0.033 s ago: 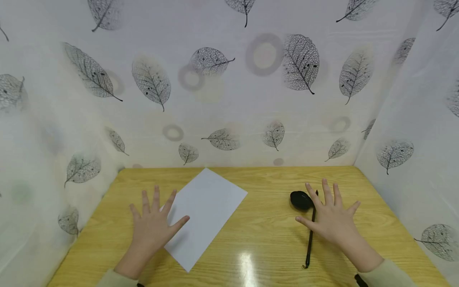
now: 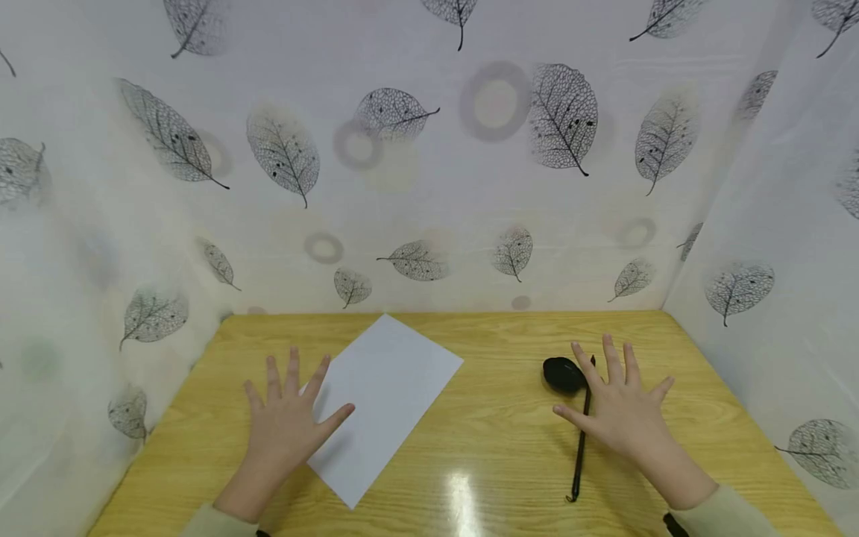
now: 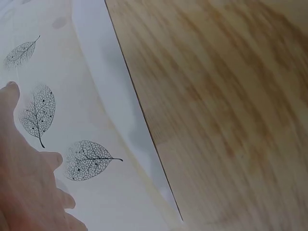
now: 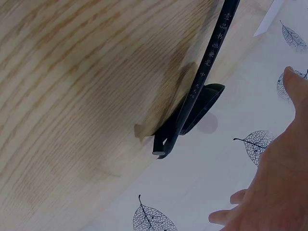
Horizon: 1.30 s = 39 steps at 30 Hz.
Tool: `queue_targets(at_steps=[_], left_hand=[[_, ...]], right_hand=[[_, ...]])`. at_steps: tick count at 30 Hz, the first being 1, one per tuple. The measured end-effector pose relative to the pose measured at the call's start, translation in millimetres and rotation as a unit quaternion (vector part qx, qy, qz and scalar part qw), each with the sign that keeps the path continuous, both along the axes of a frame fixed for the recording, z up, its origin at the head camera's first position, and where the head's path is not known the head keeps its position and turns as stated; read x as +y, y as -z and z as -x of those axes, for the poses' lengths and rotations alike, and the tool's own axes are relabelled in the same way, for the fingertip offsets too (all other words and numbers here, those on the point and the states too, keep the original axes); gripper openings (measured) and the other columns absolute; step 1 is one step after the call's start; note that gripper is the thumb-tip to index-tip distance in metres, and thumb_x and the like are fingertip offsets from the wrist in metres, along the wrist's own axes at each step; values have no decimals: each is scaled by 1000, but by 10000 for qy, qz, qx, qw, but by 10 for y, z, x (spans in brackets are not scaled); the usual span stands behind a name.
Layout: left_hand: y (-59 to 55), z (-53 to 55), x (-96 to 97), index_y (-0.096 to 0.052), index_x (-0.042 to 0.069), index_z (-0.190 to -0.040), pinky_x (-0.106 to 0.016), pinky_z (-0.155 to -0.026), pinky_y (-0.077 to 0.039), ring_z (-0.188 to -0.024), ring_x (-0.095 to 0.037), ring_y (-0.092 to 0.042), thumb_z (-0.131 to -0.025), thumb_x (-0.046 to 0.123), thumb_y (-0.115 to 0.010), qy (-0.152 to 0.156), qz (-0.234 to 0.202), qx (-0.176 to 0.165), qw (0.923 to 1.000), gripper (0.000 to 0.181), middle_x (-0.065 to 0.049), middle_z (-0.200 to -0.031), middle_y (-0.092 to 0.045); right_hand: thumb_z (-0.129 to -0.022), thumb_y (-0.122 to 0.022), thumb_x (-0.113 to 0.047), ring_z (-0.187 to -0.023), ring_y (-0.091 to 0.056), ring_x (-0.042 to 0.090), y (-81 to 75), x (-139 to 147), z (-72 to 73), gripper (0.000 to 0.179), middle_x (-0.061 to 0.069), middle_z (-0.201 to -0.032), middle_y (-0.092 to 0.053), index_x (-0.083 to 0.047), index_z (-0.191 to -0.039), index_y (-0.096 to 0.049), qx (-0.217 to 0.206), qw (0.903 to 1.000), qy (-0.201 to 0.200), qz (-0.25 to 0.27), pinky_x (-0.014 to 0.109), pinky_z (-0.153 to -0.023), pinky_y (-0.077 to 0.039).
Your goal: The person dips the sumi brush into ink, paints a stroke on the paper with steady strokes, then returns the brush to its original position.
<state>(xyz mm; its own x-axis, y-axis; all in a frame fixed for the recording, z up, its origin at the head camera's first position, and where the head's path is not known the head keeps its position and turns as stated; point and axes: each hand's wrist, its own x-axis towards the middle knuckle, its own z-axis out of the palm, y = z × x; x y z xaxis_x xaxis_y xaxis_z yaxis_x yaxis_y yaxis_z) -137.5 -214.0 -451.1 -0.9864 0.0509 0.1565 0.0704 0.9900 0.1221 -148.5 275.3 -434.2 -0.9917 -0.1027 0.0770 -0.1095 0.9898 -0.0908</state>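
Note:
My left hand [image 2: 285, 429] hovers with spread, straight fingers over the left edge of a white sheet of paper [image 2: 385, 410], which lies slanted on the table. In the left wrist view, part of that hand [image 3: 24, 178] shows at the left. On the other side, my right hand [image 2: 627, 410] is held out with fingers apart, beside a slim black writing brush [image 2: 579, 462]. Pale characters run along the brush handle [image 4: 214, 48] in the right wrist view. Touching or very near the brush is a small black dish [image 2: 562, 375]. Neither hand holds anything.
The yellow wood-grain table [image 2: 496, 432] reaches back to a pale leaf-printed curtain [image 2: 429, 194]. More of this cloth hangs at the left and right sides. A light glare falls on the table's front middle.

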Motion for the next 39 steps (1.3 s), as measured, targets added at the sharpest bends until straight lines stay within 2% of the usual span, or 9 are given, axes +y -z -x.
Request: queue_targets(at_steps=[9,20,27,33,36,39], left_hand=[[-28,-19,-11,-38,21,-166,-88,-118,-12,-158,-62,-11,-93,76,-58,138,-16,168,9998,94,-29,-175,-15],[-16,-24,-97,-37,19,-166,-88,-118,-13,-158,-63,-11,-96,72,-59,182,-107,59,9998,91,-31,-174,-14],[-18,-25,-153,-38,18,-166,-86,-119,-13,-158,-63,-12,-97,72,-57,193,-64,-4,9998,89,-32,-174,-16],[6,-14,-186,-40,18,-165,-84,-121,-16,-158,-61,-15,-98,68,-60,356,-7,29,9994,86,-32,-173,-18],[33,-10,-193,-43,18,-164,-82,-121,-21,-157,-60,-19,-98,65,-62,506,118,91,9986,84,-32,-172,-22],[64,-7,-191,-45,17,-163,-80,-121,-25,-156,-60,-23,-97,62,-64,665,268,150,9973,82,-33,-171,-25]], right_hand=[[-89,-67,-76,-156,-6,66,14,40,-20,112,30,-175,-1,-32,-173,-7,59,10000,22,-22,102,-96,-3],[-90,-68,-73,-156,-7,66,32,85,-56,113,29,-176,2,-36,-172,0,134,9998,-48,104,101,-97,1],[-90,-69,-71,-156,-10,63,54,126,-73,110,29,-176,0,-34,-172,-6,338,9993,-113,89,99,-103,-5],[-90,-71,-68,-155,-21,58,90,176,-86,108,30,-173,-16,-33,-172,-11,823,9959,-355,-81,93,-109,-16],[-90,-74,-62,-152,-29,55,114,205,-100,105,30,-169,-26,-30,-172,-17,1147,9912,-614,-250,87,-111,-26],[-93,-73,-58,-146,-38,53,134,239,-113,94,30,-165,-33,-26,-169,-27,1425,9845,-964,-337,79,-114,-32]])
